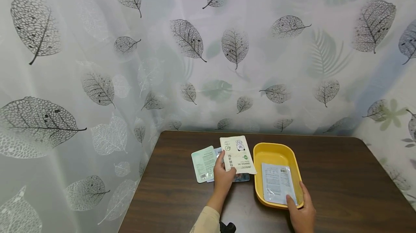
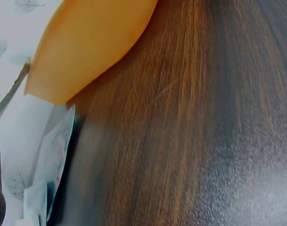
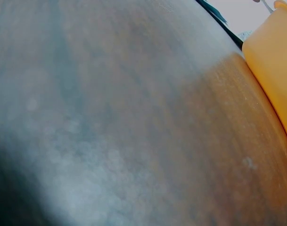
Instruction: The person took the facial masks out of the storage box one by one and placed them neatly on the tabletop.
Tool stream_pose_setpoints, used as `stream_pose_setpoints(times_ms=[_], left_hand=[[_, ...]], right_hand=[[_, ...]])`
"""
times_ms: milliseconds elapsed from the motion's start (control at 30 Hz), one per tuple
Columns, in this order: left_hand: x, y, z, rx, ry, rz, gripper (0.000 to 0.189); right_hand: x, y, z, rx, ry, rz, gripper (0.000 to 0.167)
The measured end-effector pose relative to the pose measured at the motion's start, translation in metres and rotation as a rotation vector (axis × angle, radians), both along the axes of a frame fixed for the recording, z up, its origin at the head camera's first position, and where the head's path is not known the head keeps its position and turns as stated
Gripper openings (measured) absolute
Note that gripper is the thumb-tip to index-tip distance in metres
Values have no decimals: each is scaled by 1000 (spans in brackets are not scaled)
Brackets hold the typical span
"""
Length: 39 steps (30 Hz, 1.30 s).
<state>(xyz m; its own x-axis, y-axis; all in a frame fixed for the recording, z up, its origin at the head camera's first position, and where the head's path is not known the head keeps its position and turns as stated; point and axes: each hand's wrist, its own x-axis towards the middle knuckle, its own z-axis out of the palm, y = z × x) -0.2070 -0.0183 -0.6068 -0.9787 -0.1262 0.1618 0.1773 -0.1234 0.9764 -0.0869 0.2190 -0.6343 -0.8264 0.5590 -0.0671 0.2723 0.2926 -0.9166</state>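
Observation:
My left hand (image 1: pixel 223 177) pinches a cream-coloured flat packet (image 1: pixel 238 155) by its lower left part. The packet bears a panda drawing and the words "essential oil", and its right edge reaches the rim of a yellow plastic basin (image 1: pixel 274 152). In the left wrist view, the packet (image 2: pixel 10 96) shows edge-on beside the basin wall (image 2: pixel 91 47). My right hand (image 1: pixel 302 213) grips the basin at its near right corner, thumb over the rim. A pale blue-white printed packet (image 1: pixel 278 184) lies inside the basin. In the right wrist view the hand is out of sight.
On the brown wooden table (image 1: pixel 338 175), a pale green packet (image 1: pixel 205 164) overlaps a blue packet (image 1: pixel 242 177), partly hidden under the cream one. A leaf-patterned curtain (image 1: pixel 214 63) hangs behind the table and along its sides. Something small and black (image 1: pixel 228 227) is near the left sleeve.

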Motion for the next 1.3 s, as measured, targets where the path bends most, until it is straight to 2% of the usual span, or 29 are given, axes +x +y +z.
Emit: stream_pose_setpoints(times_ms=[300, 633, 833, 933, 1067, 1300], left_hand=[[1, -12, -7, 52, -41, 2, 81], [3, -18, -19, 1, -105, 22, 82], [9, -21, -23, -31, -134, 2, 83], [12, -21, -26, -129, -134, 36, 82], [15, -20, -31, -332, -130, 120, 80], [21, -18, -32, -521, -71, 175, 75]], right_hand=[[-1, -2, 0, 3, 21, -4, 74], [-1, -2, -1, 20, 36, 0, 73], [-1, -1, -3, 22, 58, 2, 73], [-1, -1, -4, 25, 70, 3, 73], [-1, -1, -4, 24, 67, 2, 73], [-1, -1, -3, 7, 46, 5, 73]])
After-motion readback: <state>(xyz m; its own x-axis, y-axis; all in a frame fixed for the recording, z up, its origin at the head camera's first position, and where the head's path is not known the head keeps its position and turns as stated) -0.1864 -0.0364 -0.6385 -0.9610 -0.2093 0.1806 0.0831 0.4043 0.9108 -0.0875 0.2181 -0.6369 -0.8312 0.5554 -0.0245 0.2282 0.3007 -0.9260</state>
